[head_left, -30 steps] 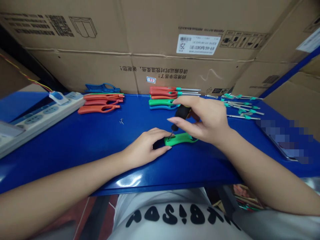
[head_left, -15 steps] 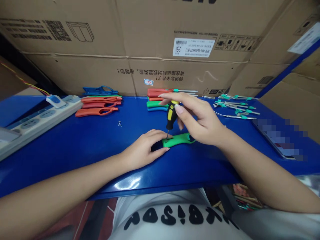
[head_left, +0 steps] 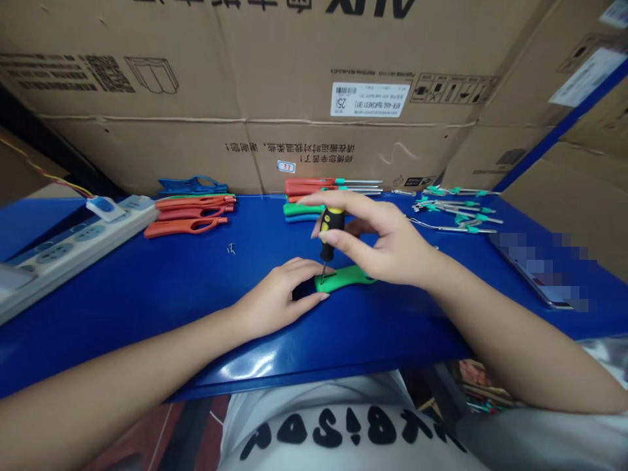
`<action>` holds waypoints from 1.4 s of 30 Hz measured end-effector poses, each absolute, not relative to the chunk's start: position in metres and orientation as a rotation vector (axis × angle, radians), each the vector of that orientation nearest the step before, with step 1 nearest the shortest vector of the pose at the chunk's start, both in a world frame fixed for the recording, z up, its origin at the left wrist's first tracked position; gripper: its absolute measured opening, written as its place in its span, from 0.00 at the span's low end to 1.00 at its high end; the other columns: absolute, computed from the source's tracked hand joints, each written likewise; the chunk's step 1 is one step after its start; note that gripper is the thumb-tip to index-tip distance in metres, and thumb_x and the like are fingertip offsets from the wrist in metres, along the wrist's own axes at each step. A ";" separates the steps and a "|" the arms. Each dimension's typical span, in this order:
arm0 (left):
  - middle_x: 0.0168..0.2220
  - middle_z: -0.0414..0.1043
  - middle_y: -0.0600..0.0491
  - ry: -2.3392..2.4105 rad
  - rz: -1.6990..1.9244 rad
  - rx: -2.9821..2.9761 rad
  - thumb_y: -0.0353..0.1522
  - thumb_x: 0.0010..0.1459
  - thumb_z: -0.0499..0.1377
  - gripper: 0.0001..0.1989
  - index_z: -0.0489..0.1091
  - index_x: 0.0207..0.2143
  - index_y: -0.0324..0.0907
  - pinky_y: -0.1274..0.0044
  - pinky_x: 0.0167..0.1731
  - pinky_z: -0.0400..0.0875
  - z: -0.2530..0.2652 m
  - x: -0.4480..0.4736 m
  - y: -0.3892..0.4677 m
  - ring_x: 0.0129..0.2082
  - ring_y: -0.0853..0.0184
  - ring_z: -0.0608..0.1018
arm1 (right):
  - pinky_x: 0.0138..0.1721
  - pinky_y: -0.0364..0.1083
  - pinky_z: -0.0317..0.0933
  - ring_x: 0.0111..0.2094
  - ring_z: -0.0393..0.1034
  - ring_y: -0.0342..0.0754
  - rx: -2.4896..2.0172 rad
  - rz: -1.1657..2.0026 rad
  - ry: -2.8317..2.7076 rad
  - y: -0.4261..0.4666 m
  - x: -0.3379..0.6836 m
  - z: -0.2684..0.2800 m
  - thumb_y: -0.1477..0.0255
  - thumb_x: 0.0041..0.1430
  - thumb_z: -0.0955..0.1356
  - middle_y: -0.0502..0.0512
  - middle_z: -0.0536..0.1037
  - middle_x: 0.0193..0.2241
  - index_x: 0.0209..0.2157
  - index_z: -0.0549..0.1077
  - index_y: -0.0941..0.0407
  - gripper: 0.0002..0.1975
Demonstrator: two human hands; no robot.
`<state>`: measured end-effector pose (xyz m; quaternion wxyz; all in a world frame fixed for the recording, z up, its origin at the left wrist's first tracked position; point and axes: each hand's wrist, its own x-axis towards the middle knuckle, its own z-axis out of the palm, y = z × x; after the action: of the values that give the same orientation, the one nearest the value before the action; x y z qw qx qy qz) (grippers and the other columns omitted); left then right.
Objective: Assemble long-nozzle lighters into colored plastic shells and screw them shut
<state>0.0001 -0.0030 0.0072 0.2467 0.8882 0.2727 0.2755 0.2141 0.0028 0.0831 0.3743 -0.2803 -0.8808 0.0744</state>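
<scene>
My right hand (head_left: pixel 392 245) grips a short black-and-yellow screwdriver (head_left: pixel 331 230) by its handle, with the shaft pointing down. The screwdriver's tip is at the near left end of a green lighter handle (head_left: pixel 347 279) lying on the blue table. At that same end, my left hand (head_left: pixel 267 299) rests on the table with thumb and fingers around the handle, steadying it. The handle's far right end is partly hidden under my right hand. A few tiny screws (head_left: pixel 231 248) lie on the table to the upper left of my left hand.
Orange lighter handles (head_left: pixel 186 227) and blue ones (head_left: pixel 191 185) lie at the back left. Lighters with metal tubes (head_left: pixel 360 182) lie at the back middle, tubes with teal parts (head_left: pixel 456 209) to the right. A power strip (head_left: pixel 78 245), phone (head_left: pixel 530 271) and cardboard wall (head_left: pixel 275 72) surround them.
The screwdriver stands more upright, and my right-hand fingers have shifted round its handle. The whole view has tilted slightly; my left hand and the green lighter handle stay together.
</scene>
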 end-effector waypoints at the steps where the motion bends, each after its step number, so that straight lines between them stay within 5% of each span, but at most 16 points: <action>1: 0.51 0.77 0.49 0.742 0.755 2.423 0.32 0.64 0.62 0.14 0.71 0.52 0.42 0.67 0.55 0.71 0.007 0.000 -0.003 0.53 0.61 0.77 | 0.34 0.41 0.67 0.33 0.75 0.42 -0.764 0.078 -2.227 0.003 0.214 0.082 0.60 0.69 0.66 0.56 0.80 0.48 0.56 0.71 0.55 0.20; 4: 0.51 0.77 0.48 0.732 0.761 2.419 0.32 0.65 0.62 0.15 0.71 0.53 0.41 0.68 0.56 0.70 0.006 0.000 -0.003 0.53 0.61 0.76 | 0.40 0.44 0.68 0.37 0.77 0.48 -0.832 -0.156 -2.153 0.005 0.215 0.079 0.55 0.66 0.67 0.57 0.82 0.44 0.53 0.74 0.57 0.22; 9: 0.50 0.76 0.48 0.733 0.738 2.416 0.32 0.65 0.61 0.14 0.71 0.52 0.42 0.68 0.55 0.71 0.006 -0.001 -0.002 0.52 0.62 0.76 | 0.33 0.41 0.69 0.31 0.75 0.39 -0.705 0.342 -2.232 0.006 0.214 0.080 0.67 0.75 0.55 0.56 0.79 0.49 0.64 0.62 0.54 0.21; 15: 0.52 0.76 0.48 0.724 0.752 2.423 0.33 0.65 0.62 0.15 0.71 0.53 0.42 0.67 0.56 0.70 0.004 -0.001 -0.001 0.54 0.61 0.76 | 0.44 0.48 0.70 0.42 0.77 0.51 -0.747 -0.150 -2.154 0.006 0.215 0.080 0.58 0.64 0.69 0.58 0.81 0.44 0.49 0.75 0.57 0.19; 20: 0.50 0.77 0.49 0.731 0.728 2.427 0.33 0.65 0.61 0.14 0.71 0.52 0.42 0.67 0.55 0.71 0.006 -0.001 -0.002 0.52 0.61 0.77 | 0.39 0.45 0.71 0.40 0.76 0.45 -0.718 0.256 -2.207 0.005 0.212 0.078 0.68 0.73 0.57 0.57 0.77 0.52 0.62 0.65 0.54 0.19; 25: 0.52 0.76 0.48 0.730 0.742 2.431 0.33 0.65 0.61 0.14 0.71 0.53 0.42 0.67 0.57 0.70 0.005 -0.001 -0.002 0.54 0.61 0.76 | 0.42 0.46 0.71 0.40 0.77 0.49 -0.765 -0.042 -2.130 0.008 0.213 0.075 0.58 0.64 0.69 0.58 0.81 0.45 0.50 0.75 0.57 0.20; 30: 0.50 0.76 0.48 0.730 0.736 2.444 0.34 0.65 0.61 0.14 0.71 0.52 0.41 0.68 0.55 0.71 0.004 -0.002 -0.002 0.52 0.62 0.76 | 0.39 0.43 0.71 0.35 0.77 0.42 -0.741 0.202 -2.154 0.005 0.214 0.081 0.69 0.74 0.56 0.55 0.81 0.46 0.61 0.68 0.56 0.20; 33: 0.51 0.76 0.49 0.740 0.725 2.452 0.34 0.66 0.61 0.13 0.71 0.52 0.43 0.68 0.55 0.71 0.006 -0.002 -0.001 0.52 0.61 0.76 | 0.36 0.42 0.70 0.33 0.76 0.42 -0.729 0.127 -2.150 0.006 0.216 0.083 0.64 0.71 0.63 0.55 0.82 0.44 0.55 0.74 0.57 0.17; 37: 0.51 0.76 0.49 0.747 0.733 2.453 0.34 0.66 0.60 0.13 0.71 0.52 0.43 0.67 0.55 0.72 0.007 -0.001 -0.001 0.52 0.61 0.77 | 0.44 0.46 0.69 0.40 0.77 0.48 -0.756 -0.193 -2.091 0.006 0.218 0.082 0.58 0.66 0.68 0.57 0.83 0.40 0.44 0.79 0.58 0.18; 42: 0.50 0.77 0.49 0.752 0.723 2.459 0.35 0.66 0.60 0.13 0.72 0.52 0.43 0.67 0.54 0.72 0.008 -0.001 -0.001 0.51 0.61 0.77 | 0.38 0.42 0.70 0.36 0.76 0.40 -0.688 0.272 -2.174 0.005 0.212 0.080 0.67 0.74 0.56 0.54 0.79 0.49 0.60 0.68 0.54 0.19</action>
<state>-0.0007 -0.0007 0.0080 0.2331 0.8952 0.2737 0.2634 0.2122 0.0052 0.0803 0.4101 -0.2734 -0.8633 0.1081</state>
